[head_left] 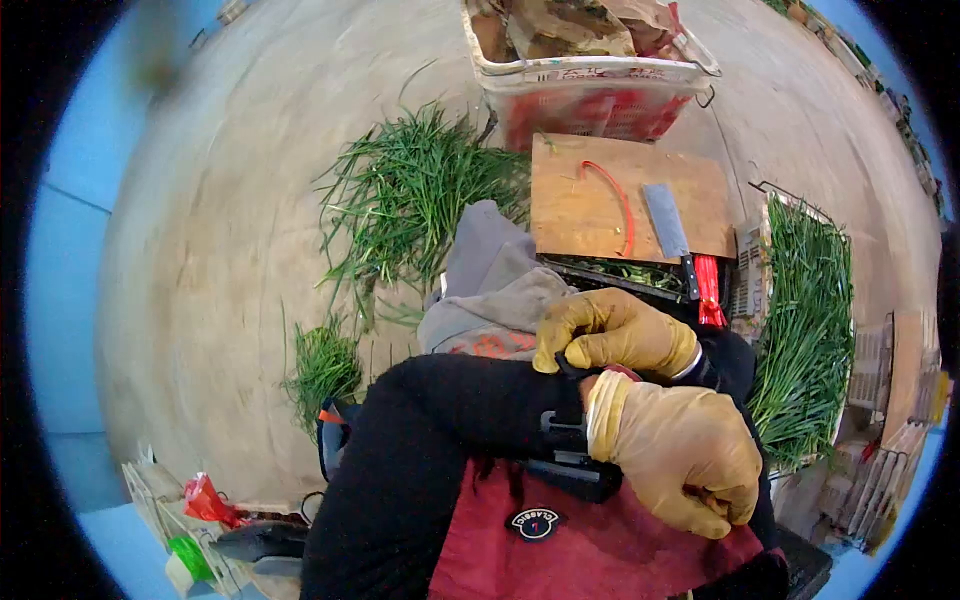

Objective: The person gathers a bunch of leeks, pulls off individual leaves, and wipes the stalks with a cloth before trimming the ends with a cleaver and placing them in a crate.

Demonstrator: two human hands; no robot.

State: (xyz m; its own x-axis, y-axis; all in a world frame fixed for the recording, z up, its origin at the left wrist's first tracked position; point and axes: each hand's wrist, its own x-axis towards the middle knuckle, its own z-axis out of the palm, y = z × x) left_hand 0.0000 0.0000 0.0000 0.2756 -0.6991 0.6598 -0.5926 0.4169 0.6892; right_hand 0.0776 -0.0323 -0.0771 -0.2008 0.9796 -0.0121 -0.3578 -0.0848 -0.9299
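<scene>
My left hand, in a yellowish rubber glove, lies across my lap over a dark red apron. Its fingers are curled in, and nothing shows in them. My right hand, gloved the same way, pinches a black strap at the left wrist between thumb and fingers. A grey buckle sits on the black sleeve there. Part of the strap is hidden by the right hand. Just beyond the hands lies a grey cloth.
A wooden board holds a cleaver and a red strip. Green stalks lie in a large pile, a small bunch and a right-hand crate. A white-rimmed crate stands beyond.
</scene>
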